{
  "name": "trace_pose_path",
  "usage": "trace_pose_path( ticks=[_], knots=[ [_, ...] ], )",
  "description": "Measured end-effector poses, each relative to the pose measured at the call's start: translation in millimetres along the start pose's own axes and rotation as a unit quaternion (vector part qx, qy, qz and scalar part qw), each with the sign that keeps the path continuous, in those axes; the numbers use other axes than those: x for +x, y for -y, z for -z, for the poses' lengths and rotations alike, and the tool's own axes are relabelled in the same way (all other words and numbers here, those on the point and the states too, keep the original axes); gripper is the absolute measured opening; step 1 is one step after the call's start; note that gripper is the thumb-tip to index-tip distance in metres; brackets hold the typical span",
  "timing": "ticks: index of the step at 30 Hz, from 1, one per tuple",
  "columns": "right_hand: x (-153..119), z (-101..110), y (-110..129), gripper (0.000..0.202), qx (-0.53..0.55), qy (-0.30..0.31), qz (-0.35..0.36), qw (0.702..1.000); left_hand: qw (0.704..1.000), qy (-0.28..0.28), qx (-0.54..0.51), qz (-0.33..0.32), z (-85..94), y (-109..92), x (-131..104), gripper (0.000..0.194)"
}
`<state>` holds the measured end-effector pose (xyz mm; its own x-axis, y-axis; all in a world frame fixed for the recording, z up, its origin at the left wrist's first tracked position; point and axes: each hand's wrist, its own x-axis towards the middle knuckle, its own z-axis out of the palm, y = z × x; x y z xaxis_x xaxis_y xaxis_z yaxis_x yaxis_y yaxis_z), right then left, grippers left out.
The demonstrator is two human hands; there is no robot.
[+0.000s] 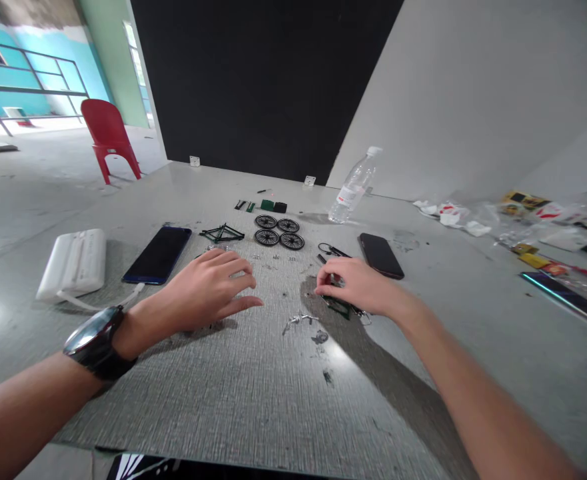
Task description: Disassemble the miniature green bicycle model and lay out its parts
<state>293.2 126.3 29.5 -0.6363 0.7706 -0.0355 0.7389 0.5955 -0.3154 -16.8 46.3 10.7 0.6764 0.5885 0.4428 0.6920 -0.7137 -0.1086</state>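
Note:
My left hand [218, 287], with a black watch on the wrist, hovers over the table with its fingers apart and nothing visible in them. Just beyond it lies a small dark green toy bicycle frame [222, 233]. My right hand [348, 283] is closed in a pinch above small green and black parts [338, 307]; whatever its fingertips hold is hidden. Between the hands, nearer to me, lies a small silver piece shaped like a handlebar [300, 321]. Several miniature black spoked wheels [278, 232] are grouped at the middle, with tiny metal pieces [275, 257] in front.
A white power bank [73, 263] and a blue-edged phone [158, 255] lie at left. At right are a black phone [380, 255], a clear plastic bottle [356, 187] and a pile of plastic packaging [548, 220]. A black panel [263, 87] stands behind the table.

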Motion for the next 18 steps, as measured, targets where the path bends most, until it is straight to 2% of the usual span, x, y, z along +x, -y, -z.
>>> trace_pose_path(
  ticks=[7,11,15,18],
  knots=[
    [1,-6,2,0.032,-0.006,0.016,0.005,1.0,1.0,0.0,0.0,-0.001,1.7,0,1,0.041],
    [2,-4,3,0.03,0.01,-0.023,0.008,1.0,1.0,0.005,0.006,0.0,2.9,0,1,0.041],
    [13,-3,24,0.024,0.033,-0.085,0.032,0.995,1.0,0.009,0.012,0.005,3.8,2,2,0.041],
    [33,-8,45,0.024,0.021,-0.066,0.077,0.995,1.0,0.016,0.014,0.004,2.4,4,2,0.04]
  ],
)
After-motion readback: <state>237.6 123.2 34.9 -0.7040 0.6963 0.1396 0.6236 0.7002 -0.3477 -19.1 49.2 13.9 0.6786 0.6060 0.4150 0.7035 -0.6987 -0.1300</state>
